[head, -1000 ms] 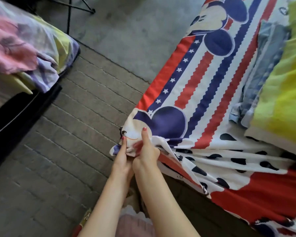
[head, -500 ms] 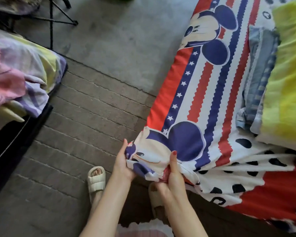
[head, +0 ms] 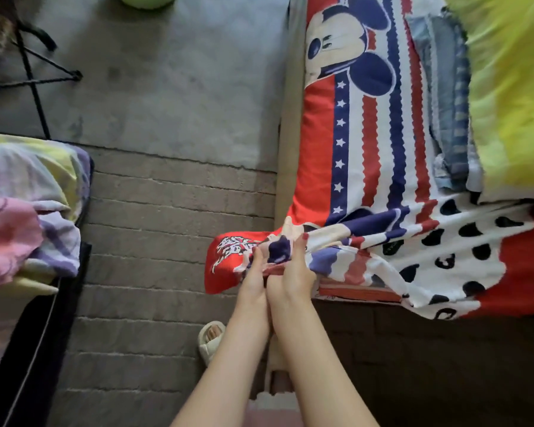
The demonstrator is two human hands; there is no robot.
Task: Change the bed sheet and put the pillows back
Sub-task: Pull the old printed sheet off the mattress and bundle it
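On the far left, a heap of pastel bedding (head: pixel 28 211), well apart from the work. At the bed's near corner, left hand (head: pixel 253 278) and right hand (head: pixel 293 269) side by side and touching, fingers of both curled around a bunched corner of the cartoon bed sheet (head: pixel 367 149), spread over the mattress with a yellow-green blanket (head: pixel 512 103) further right. Probably tying or tucking this corner; next, pulling taut and fixing under the mattress edge.
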